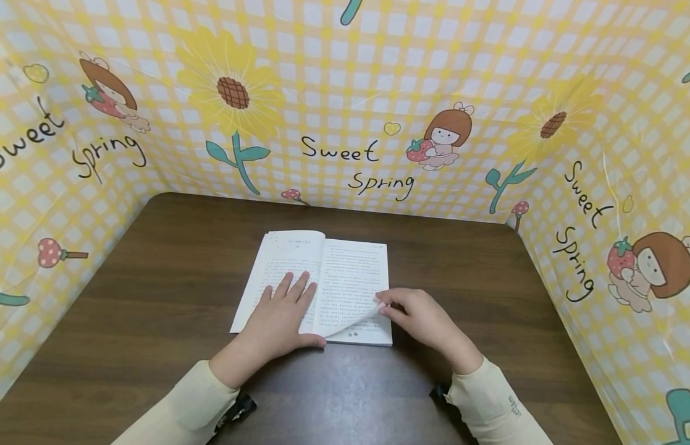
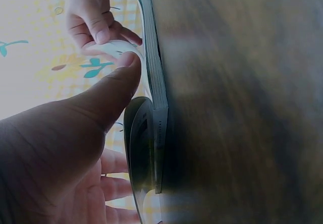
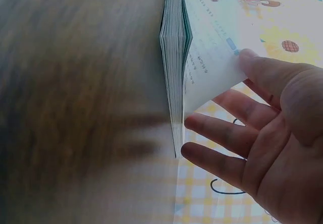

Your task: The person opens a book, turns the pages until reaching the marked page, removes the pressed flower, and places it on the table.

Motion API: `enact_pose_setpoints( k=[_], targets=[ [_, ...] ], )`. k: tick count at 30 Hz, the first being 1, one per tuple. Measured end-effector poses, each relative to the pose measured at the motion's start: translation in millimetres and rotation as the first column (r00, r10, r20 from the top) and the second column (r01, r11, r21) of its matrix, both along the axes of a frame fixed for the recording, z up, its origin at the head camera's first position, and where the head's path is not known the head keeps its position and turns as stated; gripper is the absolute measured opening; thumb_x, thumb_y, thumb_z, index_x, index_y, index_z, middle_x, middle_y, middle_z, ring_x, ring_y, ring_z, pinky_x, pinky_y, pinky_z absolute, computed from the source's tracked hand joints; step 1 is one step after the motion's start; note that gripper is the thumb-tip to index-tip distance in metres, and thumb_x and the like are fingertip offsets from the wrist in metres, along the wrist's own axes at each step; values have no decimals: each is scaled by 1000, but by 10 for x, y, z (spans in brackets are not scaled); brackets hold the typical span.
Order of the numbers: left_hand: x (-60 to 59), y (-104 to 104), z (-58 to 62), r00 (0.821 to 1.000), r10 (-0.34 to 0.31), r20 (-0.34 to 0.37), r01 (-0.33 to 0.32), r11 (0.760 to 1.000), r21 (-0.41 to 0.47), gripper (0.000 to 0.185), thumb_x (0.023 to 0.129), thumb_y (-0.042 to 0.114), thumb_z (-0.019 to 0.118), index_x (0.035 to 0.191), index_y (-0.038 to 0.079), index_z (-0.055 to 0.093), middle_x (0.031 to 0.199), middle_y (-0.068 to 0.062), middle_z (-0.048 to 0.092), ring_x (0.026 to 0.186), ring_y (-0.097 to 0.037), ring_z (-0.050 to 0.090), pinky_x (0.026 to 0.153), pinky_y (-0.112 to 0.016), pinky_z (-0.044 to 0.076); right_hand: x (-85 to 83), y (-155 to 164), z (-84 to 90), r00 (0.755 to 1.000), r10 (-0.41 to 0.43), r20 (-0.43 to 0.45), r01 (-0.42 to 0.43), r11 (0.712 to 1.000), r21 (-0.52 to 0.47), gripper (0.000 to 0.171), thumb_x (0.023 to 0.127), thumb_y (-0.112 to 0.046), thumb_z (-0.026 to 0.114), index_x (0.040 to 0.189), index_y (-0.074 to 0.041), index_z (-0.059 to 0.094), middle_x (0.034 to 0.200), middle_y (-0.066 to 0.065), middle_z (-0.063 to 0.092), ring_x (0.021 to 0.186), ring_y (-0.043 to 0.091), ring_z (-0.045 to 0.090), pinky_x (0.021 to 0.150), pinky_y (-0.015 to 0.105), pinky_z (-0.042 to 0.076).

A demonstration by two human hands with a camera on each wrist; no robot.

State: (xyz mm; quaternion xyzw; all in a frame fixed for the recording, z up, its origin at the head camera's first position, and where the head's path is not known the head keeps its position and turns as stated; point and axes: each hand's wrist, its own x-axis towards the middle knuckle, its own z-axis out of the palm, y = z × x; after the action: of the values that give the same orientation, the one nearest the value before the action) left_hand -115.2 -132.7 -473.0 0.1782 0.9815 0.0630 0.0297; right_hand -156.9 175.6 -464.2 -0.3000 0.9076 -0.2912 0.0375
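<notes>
Left hand point(image 1: 282, 314): lying flat, fingers straight, pinning left side of book point(image 1: 317, 285) so it is staying open.
Right hand point(image 1: 419, 316): pinching lower corner of page point(image 1: 353, 321), curling it up.
Book: lying open mid-worktop point(image 1: 155, 290).

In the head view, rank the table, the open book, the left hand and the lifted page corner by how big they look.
1. Table, by far the largest.
2. Open book.
3. Left hand, flat on the left page.
4. Lifted page corner, pinched by the right hand, which looks about as big as the left.
</notes>
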Motion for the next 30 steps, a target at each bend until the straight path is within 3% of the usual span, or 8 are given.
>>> enact_pose_setpoints(
  k=[5,9,22,30],
  targets=[
    [-2,-1,7,1000,-2,-1,2,1000,1,114,74,80,71,157,8,40,166,-17,30,152,-45,26,112,-71,31,-2,-21,11,999,-52,13,52,997,-53,9,95,-26,74,102,-20,77,122,-3,74,114,14,69,93,38,57],
    [-7,0,4,1000,-6,-15,6,1000,2,113,75,80,70,157,8,41,166,-18,31,152,-46,27,111,-71,32,3,-37,35,997,-79,18,80,993,-90,7,94,-27,76,95,-20,76,119,-3,75,110,14,70,90,37,57],
    [-11,17,14,1000,-7,-22,7,1000,-10,99,85,72,67,157,8,42,166,-17,32,152,-45,28,111,-70,33,-11,-22,54,982,-186,25,188,963,-194,6,94,-20,76,100,-20,77,108,-7,75,102,10,71,86,33,60],
    [0,23,17,1000,3,-30,-3,1000,8,92,91,67,62,156,5,43,165,-17,33,152,-44,29,111,-70,33,-26,-9,74,970,-240,29,241,951,-195,16,96,-22,75,108,-12,76,112,-4,74,107,15,69,92,42,58]
  ],
)
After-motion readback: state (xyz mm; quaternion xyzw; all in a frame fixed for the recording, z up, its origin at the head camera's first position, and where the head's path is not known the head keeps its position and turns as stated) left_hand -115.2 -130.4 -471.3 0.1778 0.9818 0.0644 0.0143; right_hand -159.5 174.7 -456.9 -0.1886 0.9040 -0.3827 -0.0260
